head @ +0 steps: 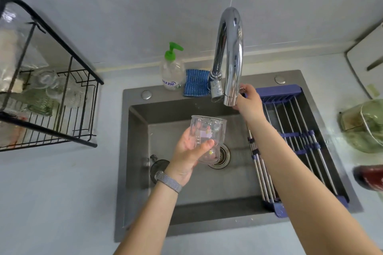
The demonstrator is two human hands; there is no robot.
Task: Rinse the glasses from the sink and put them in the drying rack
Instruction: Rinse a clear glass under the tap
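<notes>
Left hand grips glass mid-sink; right hand at faucet.

I see a pale countertop carrying a dark sink. Left of the sink stands a black wire drying rack. Behind the sink, a soap bottle and blue cloth rest on its rim. A roll-up rack spans its right side.

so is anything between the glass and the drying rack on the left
Nothing visible. The glass, held by the left hand over the sink, has bare counter between it and the black wire drying rack.
</notes>
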